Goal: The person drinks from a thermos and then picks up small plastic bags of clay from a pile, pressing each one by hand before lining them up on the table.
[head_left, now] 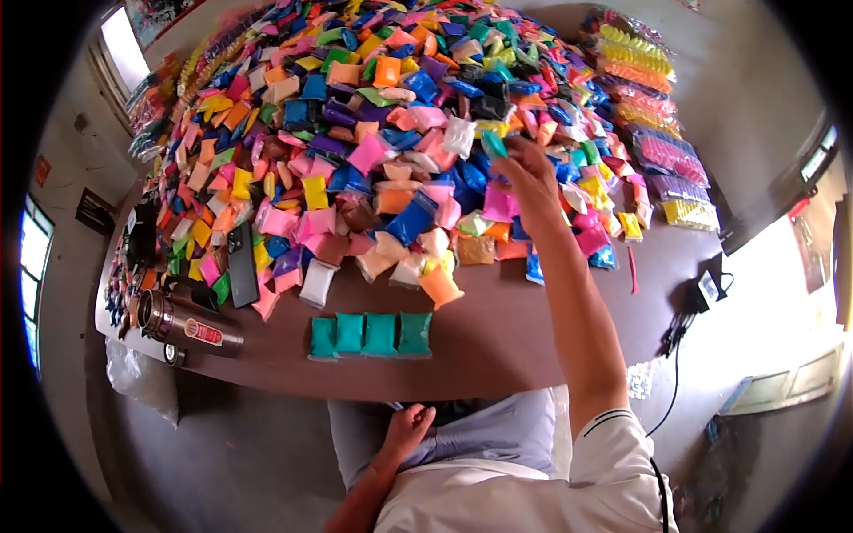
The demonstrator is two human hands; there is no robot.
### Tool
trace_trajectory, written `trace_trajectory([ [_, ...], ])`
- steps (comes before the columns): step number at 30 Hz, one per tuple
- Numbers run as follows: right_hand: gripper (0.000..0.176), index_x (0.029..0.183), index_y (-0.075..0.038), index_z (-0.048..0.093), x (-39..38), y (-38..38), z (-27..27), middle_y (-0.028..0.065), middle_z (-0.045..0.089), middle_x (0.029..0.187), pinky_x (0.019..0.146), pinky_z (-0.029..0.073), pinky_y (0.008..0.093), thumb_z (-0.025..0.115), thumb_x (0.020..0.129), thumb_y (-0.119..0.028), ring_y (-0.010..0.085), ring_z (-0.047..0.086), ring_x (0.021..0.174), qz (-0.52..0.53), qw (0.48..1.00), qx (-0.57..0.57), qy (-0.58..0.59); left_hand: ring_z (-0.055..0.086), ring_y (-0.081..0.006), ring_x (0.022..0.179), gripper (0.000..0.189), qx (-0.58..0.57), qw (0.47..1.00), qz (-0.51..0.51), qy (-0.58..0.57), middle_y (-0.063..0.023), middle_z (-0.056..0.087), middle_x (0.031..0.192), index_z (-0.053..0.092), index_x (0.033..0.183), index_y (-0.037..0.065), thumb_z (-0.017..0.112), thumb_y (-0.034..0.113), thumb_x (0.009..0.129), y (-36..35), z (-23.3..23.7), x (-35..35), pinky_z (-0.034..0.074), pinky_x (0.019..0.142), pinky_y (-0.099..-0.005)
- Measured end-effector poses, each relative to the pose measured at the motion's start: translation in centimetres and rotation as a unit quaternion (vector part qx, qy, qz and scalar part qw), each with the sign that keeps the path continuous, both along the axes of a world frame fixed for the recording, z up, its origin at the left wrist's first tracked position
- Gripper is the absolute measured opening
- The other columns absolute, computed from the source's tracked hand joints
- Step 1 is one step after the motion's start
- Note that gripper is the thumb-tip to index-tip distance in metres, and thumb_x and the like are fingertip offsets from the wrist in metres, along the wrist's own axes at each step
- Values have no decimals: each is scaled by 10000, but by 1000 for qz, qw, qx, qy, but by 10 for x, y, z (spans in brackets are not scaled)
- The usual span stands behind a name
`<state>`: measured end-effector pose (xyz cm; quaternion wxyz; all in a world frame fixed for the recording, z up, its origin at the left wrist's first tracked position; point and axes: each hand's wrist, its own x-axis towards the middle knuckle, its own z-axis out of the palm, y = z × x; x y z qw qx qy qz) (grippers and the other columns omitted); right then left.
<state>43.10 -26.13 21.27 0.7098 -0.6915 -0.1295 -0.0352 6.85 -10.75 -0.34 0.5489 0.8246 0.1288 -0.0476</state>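
My right hand (530, 174) reaches out over a large heap of small colourful packets (391, 200). Its fingers are closed on a teal packet (493, 144), which looks slightly blurred. Near the table's front edge lies a side-by-side row of several teal packets (380, 334), laid flat. My left hand (410, 426) rests at my lap below the table edge, its fingers curled; whether anything is inside them is hidden.
A steel flask (191, 324) lies on its side at the left, near a dark phone (242, 265) leaning against the heap. Bagged bundles (666, 155) line the right side. A black adapter (708, 286) with a cable sits at the right edge, near a thin red stick (633, 270).
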Motion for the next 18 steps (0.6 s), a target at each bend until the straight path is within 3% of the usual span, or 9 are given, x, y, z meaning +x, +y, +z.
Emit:
trace_trajectory([
  [2,395,1260,3,471,-46,-8,-5,113,618,1021,709,552,357,524,885,-107,233,653,855,96,972,186,110,540,-198,504,313,-11,1000,-5,-10,-122,537,573,592,774,5,629,293,889,0,-6,-3,431,501,-322],
  [6,324,1197,-29,498,-123,-22,-25,138,642,1000,714,550,341,468,932,-213,229,653,796,233,885,337,222,532,-148,540,301,-69,997,-17,4,-119,549,593,609,800,11,625,297,892,-2,-8,-9,435,532,-297],
  [7,305,1190,-12,508,-143,-25,-25,93,627,972,685,517,302,473,930,-168,162,591,735,223,878,333,262,531,-124,557,300,-71,997,-16,4,-114,558,601,614,811,11,623,300,894,-2,-5,-7,437,544,-288],
  [8,305,1190,-12,508,-160,-26,-33,93,627,972,685,517,302,473,930,-168,162,591,735,220,876,333,271,523,-81,593,310,-98,995,-11,17,-78,593,624,620,819,6,629,307,893,-3,-3,-9,434,561,-262],
  [12,277,1061,-30,546,-211,-29,-49,72,592,862,635,479,288,518,966,-289,153,568,711,218,875,320,290,550,-62,647,350,-189,982,4,13,-16,628,685,628,809,-3,632,334,903,-2,5,-17,437,607,-220],
  [15,258,987,-35,560,-236,-32,-63,58,580,804,596,457,280,512,978,-289,144,539,643,201,862,333,325,575,-116,710,355,-270,963,14,7,-57,618,731,613,792,5,610,335,923,0,11,-25,458,694,-259],
  [17,302,942,-34,576,-247,-37,-77,31,556,713,531,428,265,519,978,-328,116,491,552,209,897,270,281,581,-181,735,350,-362,932,30,2,-103,609,804,594,785,6,600,325,926,0,16,-29,474,729,-318],
  [18,302,942,-34,576,-252,-39,-81,31,556,713,531,428,265,519,978,-328,116,491,552,209,896,270,286,586,-162,744,397,-394,917,58,34,-96,618,798,593,769,20,575,379,937,-3,27,-33,474,760,-309],
])
